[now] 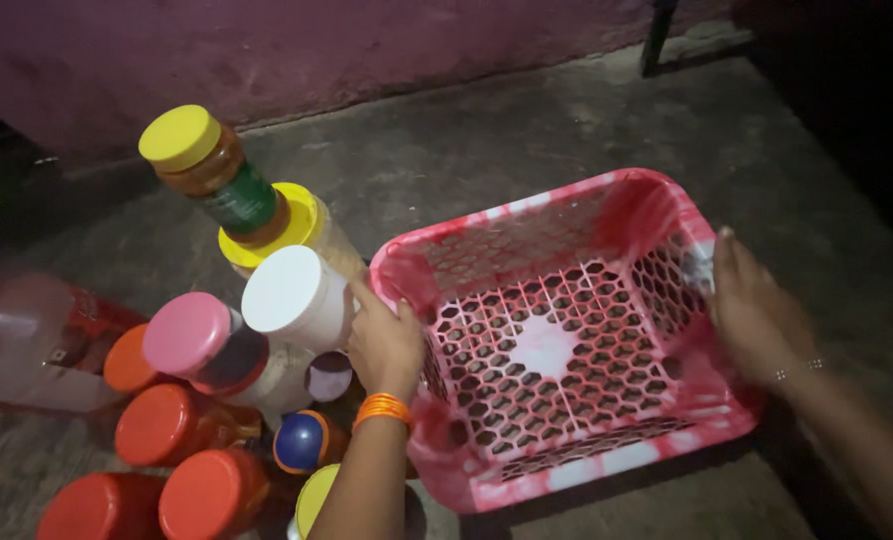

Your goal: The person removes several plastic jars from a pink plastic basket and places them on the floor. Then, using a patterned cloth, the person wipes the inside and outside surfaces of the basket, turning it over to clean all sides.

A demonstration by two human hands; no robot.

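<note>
I see the pink basket (556,350) sitting on the grey concrete floor (526,130), tilted a little toward me, its honeycomb bottom bare with nothing in it. Both hands are on it. The left hand (384,345) curls over the left rim, fingers hooked on the edge and thumb to the inside, an orange bangle (383,408) on the wrist. The right hand (756,315) is pressed against the right wall with the fingers wrapped over the rim (a thin bracelet shows on that wrist), so I judge both are gripping the basket, not merely resting.

My reading is that the basket is being set or steadied in place beside the jars. A further move would call for keeping the two grips level so the basket does not tip.

Just left of the basket is a crowd of jars: a white-lidded jar (291,295) touching the left hand, a pink-lidded jar (191,340) beside it, a yellow-lidded jar (201,160) stacked on another yellow-lidded one, and several orange-lidded jars (161,425) nearer me. A small blue ball-shaped cap (301,441) sits among them.

The light is poor. The right fingertips are hard to make out, the jars at the bottom edge are cut off, and I cannot tell what the jars contain.
</note>
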